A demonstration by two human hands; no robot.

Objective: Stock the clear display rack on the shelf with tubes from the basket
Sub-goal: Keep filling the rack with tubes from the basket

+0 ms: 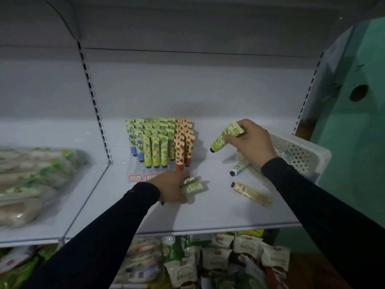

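Observation:
The clear display rack [135, 170] stands on the white shelf [218, 213], holding several upright tubes: blue at left, green and yellow in the middle, red at right. My left hand [171, 187] grips green tubes [191, 186] low on the shelf just in front of the rack. My right hand [252, 141] holds a green tube [226, 136] in the air, cap down, between the rack and the white perforated basket [300, 153]. A blue-white tube [238, 168] and a peach-yellow tube [252, 192] lie loose on the shelf.
Bagged goods [31, 180] lie on the adjacent shelf at left. Snack packets [218, 259] fill the level below. A green wall [358, 126] rises at right. A slotted upright [93, 105] divides the two shelf bays.

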